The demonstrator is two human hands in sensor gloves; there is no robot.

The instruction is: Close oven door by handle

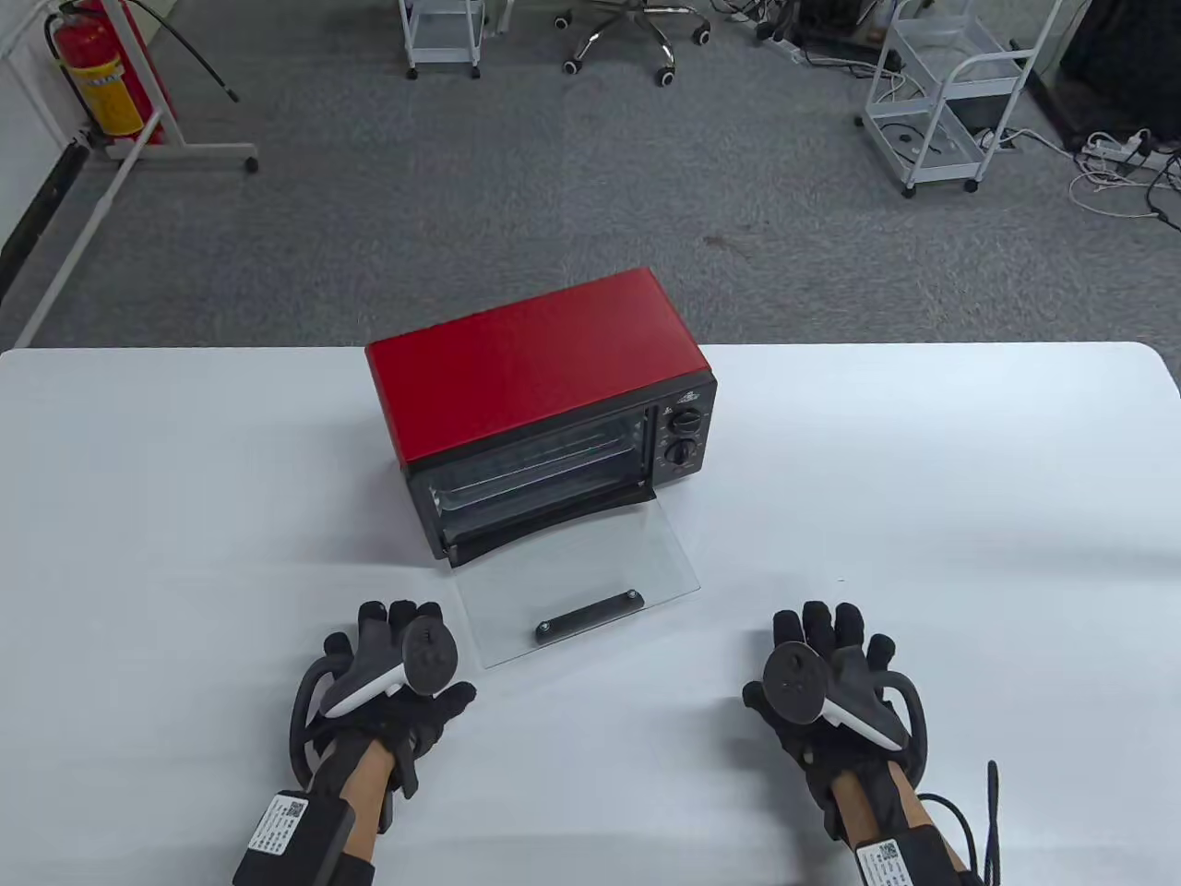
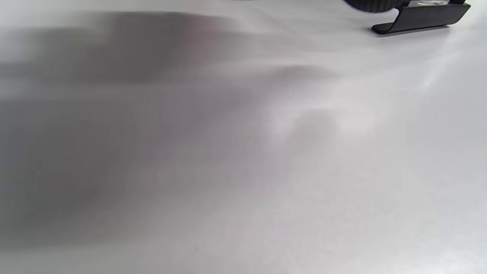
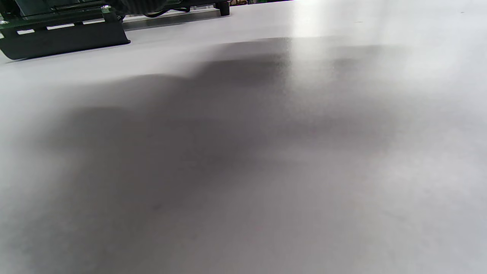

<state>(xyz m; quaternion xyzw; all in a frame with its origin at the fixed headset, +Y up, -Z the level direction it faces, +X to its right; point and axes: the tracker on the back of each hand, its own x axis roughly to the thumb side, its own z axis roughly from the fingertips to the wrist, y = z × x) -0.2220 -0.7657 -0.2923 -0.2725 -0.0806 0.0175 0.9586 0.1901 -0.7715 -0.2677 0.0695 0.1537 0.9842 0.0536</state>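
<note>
A red toaster oven (image 1: pixel 540 365) stands mid-table, its front towards me. Its glass door (image 1: pixel 577 577) lies folded down flat on the table, with the black handle (image 1: pixel 589 616) near its front edge. My left hand (image 1: pixel 401 646) rests palm down on the table just left of the door's front corner, fingers spread, holding nothing. My right hand (image 1: pixel 826 651) rests palm down to the right of the door, apart from it, holding nothing. The handle shows at the top right of the left wrist view (image 2: pixel 422 17) and at the top left of the right wrist view (image 3: pixel 64 38).
The white table (image 1: pixel 923 517) ends just behind the oven. Two black knobs (image 1: pixel 685 436) sit on the oven's right front panel. Beyond is grey floor with a fire extinguisher (image 1: pixel 92 69), white carts (image 1: pixel 950 101) and an office chair (image 1: pixel 627 37).
</note>
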